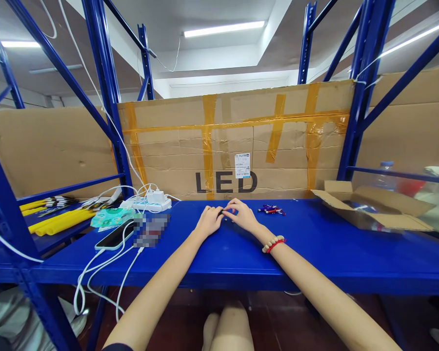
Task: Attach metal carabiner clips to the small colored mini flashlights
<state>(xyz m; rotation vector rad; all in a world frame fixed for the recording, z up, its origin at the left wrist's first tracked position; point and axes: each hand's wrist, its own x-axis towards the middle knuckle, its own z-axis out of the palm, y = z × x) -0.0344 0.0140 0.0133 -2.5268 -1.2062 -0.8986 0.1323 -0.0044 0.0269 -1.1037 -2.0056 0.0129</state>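
Observation:
My left hand (209,220) is closed near the middle of the blue shelf top, its fingers curled round something small and dark. Close against it, my right hand (241,214) pinches with thumb and fingers at the same spot. The small dark item (221,212) shows only in part between the fingertips, so its kind cannot be made out. Just right of my right hand lies a little pile of red and purple shiny pieces (272,210), which look like small pens or keychain parts. A beaded bracelet (274,243) and a red cord circle my right wrist.
At left on the blue shelf (314,258) lie a phone (115,237), white cables, a power strip (151,202) and a teal packet (111,218). An open cardboard box (373,209) stands at right. Taped cardboard (168,151) closes the back between blue posts.

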